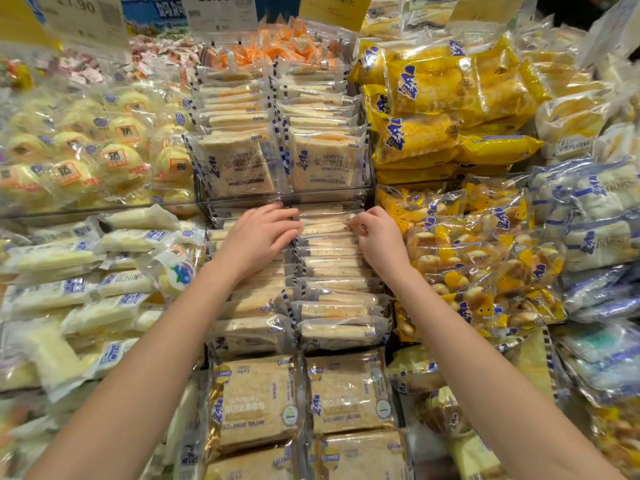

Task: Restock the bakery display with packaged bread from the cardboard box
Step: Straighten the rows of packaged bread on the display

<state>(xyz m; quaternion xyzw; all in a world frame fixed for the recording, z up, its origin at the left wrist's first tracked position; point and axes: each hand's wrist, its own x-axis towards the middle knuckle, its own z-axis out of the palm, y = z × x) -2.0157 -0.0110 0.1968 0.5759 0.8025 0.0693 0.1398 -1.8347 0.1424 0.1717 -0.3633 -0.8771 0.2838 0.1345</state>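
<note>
Two rows of clear-wrapped toast packs (330,268) stand on edge in the middle bin of the bakery display. My left hand (258,233) lies with straight fingers across the tops of the packs at the far end of the left row. My right hand (375,237) pinches the edge of a toast pack (325,225) at the far end of the right row. Both forearms reach in from the bottom of the view. The cardboard box is not in view.
A clear divider (287,195) separates this bin from more toast packs (242,164) behind. Flat wholewheat packs (256,400) lie nearest me. Round yellow buns (69,157) and white rolls (69,292) fill the left, yellow bags (436,109) and small bun bags (485,271) the right. Price cards (86,15) hang above.
</note>
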